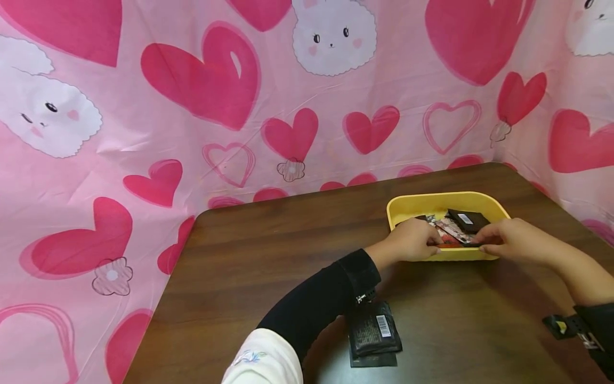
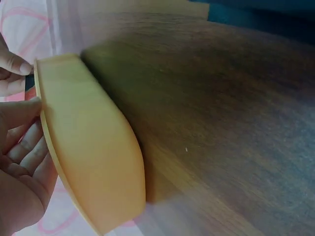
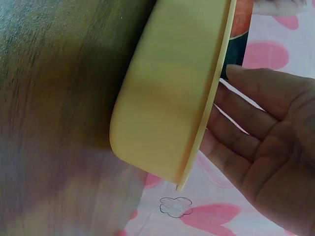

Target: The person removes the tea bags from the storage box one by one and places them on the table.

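Observation:
A yellow plastic tray point(image 1: 443, 256) stands at the right of the wooden table, with several flat packets inside. At its near rim, my left hand point(image 1: 416, 239) and right hand point(image 1: 520, 242) reach in from either side. Between them they pinch the ends of a flat orange-and-dark packet point(image 3: 241, 22), which pokes just above the rim. The right thumb lies on its dark end, fingers behind it inside the tray. Most of this packet is hidden by the tray wall. Behind it lie a patterned packet point(image 1: 453, 230) and a black packet point(image 1: 472, 221) with a white barcode label.
Two black packets point(image 1: 374, 333), one over the other, lie on the table point(image 1: 268, 256) near the left forearm; the upper one has a barcode label. A pink heart-patterned cloth point(image 1: 307, 90) hangs behind the table and along its sides.

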`<state>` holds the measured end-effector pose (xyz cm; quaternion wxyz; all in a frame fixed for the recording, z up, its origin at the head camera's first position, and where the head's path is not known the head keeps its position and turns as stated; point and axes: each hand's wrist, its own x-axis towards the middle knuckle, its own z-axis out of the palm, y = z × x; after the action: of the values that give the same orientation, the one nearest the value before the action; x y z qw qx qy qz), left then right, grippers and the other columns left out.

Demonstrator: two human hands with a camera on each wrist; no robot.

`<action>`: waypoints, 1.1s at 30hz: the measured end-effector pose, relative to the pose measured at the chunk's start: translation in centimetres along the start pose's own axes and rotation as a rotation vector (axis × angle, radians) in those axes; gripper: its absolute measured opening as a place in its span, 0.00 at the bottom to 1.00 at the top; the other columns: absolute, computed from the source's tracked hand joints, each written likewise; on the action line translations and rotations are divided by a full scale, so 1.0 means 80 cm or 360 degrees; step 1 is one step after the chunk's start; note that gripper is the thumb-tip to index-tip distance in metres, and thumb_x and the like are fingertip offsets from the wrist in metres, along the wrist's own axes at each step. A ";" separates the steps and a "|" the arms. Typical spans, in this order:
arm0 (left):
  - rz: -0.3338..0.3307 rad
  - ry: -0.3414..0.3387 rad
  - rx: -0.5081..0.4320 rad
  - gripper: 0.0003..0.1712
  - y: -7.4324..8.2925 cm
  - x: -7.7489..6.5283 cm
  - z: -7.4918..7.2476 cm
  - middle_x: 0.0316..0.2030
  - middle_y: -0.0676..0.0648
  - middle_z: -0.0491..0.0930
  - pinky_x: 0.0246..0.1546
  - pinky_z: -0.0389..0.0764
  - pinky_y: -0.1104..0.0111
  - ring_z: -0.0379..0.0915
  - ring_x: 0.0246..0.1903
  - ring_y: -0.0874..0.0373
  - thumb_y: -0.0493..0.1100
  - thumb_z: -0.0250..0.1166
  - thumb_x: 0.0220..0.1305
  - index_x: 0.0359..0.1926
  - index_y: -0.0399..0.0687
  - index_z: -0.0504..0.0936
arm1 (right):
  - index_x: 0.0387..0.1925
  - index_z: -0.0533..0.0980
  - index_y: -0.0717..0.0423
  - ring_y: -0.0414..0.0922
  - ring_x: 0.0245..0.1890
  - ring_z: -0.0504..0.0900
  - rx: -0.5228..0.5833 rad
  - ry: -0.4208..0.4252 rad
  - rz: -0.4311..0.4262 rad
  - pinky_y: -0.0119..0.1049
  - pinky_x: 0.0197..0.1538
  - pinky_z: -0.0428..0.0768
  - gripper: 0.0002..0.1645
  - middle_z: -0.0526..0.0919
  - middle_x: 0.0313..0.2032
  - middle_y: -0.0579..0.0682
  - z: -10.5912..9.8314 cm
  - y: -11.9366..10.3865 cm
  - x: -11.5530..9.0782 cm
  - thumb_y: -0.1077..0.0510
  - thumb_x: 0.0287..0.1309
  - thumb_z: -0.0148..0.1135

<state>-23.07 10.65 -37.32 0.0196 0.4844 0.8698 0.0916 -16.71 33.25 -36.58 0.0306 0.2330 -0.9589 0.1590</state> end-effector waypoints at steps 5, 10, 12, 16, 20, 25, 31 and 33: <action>-0.0010 0.0106 0.0028 0.09 -0.001 -0.005 -0.001 0.34 0.65 0.82 0.32 0.69 0.86 0.71 0.31 0.75 0.49 0.63 0.63 0.42 0.59 0.87 | 0.28 0.84 0.52 0.29 0.24 0.66 -0.0068 0.0073 -0.0002 0.28 0.26 0.69 0.06 0.82 0.26 0.40 -0.003 -0.002 0.004 0.64 0.44 0.72; -0.0083 0.0213 0.0036 0.10 0.002 -0.013 -0.014 0.35 0.66 0.83 0.31 0.69 0.86 0.73 0.31 0.76 0.48 0.62 0.64 0.44 0.61 0.87 | 0.27 0.83 0.52 0.30 0.21 0.66 -0.0102 0.0254 0.0020 0.29 0.23 0.69 0.08 0.80 0.23 0.40 -0.007 -0.011 0.008 0.65 0.42 0.73; -0.0105 0.0258 0.0033 0.11 0.003 -0.019 -0.024 0.34 0.65 0.83 0.29 0.69 0.85 0.72 0.29 0.74 0.48 0.61 0.64 0.45 0.61 0.86 | 0.27 0.83 0.53 0.29 0.19 0.64 -0.0099 0.0399 -0.0001 0.28 0.21 0.67 0.09 0.80 0.22 0.40 -0.009 -0.017 0.010 0.67 0.40 0.73; -0.0078 0.0389 0.0024 0.12 0.003 -0.036 -0.049 0.33 0.62 0.83 0.26 0.68 0.86 0.69 0.26 0.73 0.47 0.61 0.65 0.46 0.57 0.86 | 0.28 0.83 0.55 0.27 0.20 0.68 -0.0050 0.0647 -0.0015 0.21 0.21 0.69 0.12 0.83 0.22 0.44 -0.017 -0.033 0.015 0.69 0.38 0.74; -0.0005 0.0498 0.0110 0.12 0.002 -0.060 -0.071 0.36 0.60 0.84 0.29 0.71 0.85 0.73 0.29 0.71 0.48 0.60 0.66 0.46 0.55 0.86 | 0.29 0.84 0.54 0.24 0.24 0.72 0.0011 0.0825 -0.0051 0.14 0.27 0.71 0.16 0.84 0.25 0.48 -0.023 -0.055 0.019 0.71 0.35 0.75; 0.0046 0.0516 0.0307 0.12 -0.004 -0.102 -0.091 0.40 0.60 0.84 0.37 0.76 0.82 0.79 0.39 0.69 0.49 0.61 0.65 0.47 0.59 0.86 | 0.30 0.84 0.52 0.25 0.29 0.71 0.0139 0.0982 -0.0301 0.14 0.31 0.70 0.13 0.84 0.28 0.45 -0.016 -0.088 0.023 0.66 0.39 0.76; 0.0219 0.0632 0.0266 0.09 -0.016 -0.161 -0.089 0.37 0.58 0.85 0.38 0.79 0.78 0.80 0.38 0.67 0.43 0.64 0.62 0.42 0.55 0.87 | 0.30 0.83 0.51 0.29 0.38 0.78 0.0150 0.0985 -0.0693 0.12 0.55 0.65 0.29 0.85 0.31 0.41 0.014 -0.127 0.029 0.35 0.64 0.47; 0.0289 0.0643 0.0251 0.09 -0.018 -0.178 -0.084 0.36 0.57 0.85 0.38 0.80 0.77 0.81 0.37 0.67 0.41 0.64 0.61 0.41 0.53 0.88 | 0.32 0.83 0.50 0.33 0.37 0.80 0.0128 0.0944 -0.0815 0.14 0.54 0.67 0.27 0.84 0.33 0.40 0.026 -0.137 0.029 0.38 0.67 0.46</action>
<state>-17.53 -3.06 -31.78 -0.2010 0.5326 0.8134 0.1198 -13.76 22.34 -35.03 0.3359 0.4095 -0.8123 0.2442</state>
